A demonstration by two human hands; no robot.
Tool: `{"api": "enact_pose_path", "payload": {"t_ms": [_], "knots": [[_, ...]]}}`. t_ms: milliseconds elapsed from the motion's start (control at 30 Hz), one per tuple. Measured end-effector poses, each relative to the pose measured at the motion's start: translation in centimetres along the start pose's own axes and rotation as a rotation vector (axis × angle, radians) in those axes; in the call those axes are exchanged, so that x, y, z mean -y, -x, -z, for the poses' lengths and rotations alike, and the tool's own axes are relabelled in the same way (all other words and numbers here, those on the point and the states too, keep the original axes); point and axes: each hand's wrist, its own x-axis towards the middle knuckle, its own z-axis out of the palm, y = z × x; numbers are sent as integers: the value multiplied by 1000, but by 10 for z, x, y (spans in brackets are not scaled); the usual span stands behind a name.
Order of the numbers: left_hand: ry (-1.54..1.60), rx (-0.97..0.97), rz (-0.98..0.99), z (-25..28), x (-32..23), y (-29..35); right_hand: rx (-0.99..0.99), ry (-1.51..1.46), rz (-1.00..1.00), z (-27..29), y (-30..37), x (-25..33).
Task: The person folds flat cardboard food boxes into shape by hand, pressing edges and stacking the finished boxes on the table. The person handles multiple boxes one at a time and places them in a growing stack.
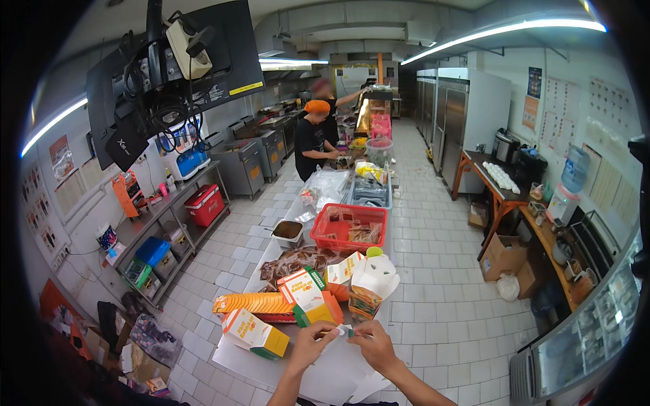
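Observation:
My left hand (pixel 313 344) and my right hand (pixel 374 344) meet over the table's near end. Between their pinched fingertips is a white paperboard piece (pixel 343 332) with a bit of green; it looks like part of a carton. Left of my left hand lies a white, orange and green carton (pixel 254 333), tilted on its side. Beyond my hands sit another printed carton (pixel 311 298) and a row of nested orange cartons (pixel 261 304). A stack of cartons with white flaps (pixel 374 277) stands just past my right hand.
A red plastic basket (pixel 349 227) with brown packets stands farther along the table. Beside it is a tub of brown contents (pixel 288 232). Two people work at the far end, one in an orange head covering (pixel 316 107). A monitor (pixel 217 54) hangs at upper left.

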Motion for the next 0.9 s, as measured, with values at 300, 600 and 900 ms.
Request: {"api": "enact_pose_path", "payload": {"t_ms": [300, 600, 900], "knots": [[-123, 34, 93, -19, 7, 29, -72, -178, -380, -2, 31, 13], [-695, -234, -403, -15, -24, 31, -113, -219, -382, 8, 11, 18], [249, -634, -329, -61, -14, 25, -191, -66, -177, -15, -11, 53]]}}
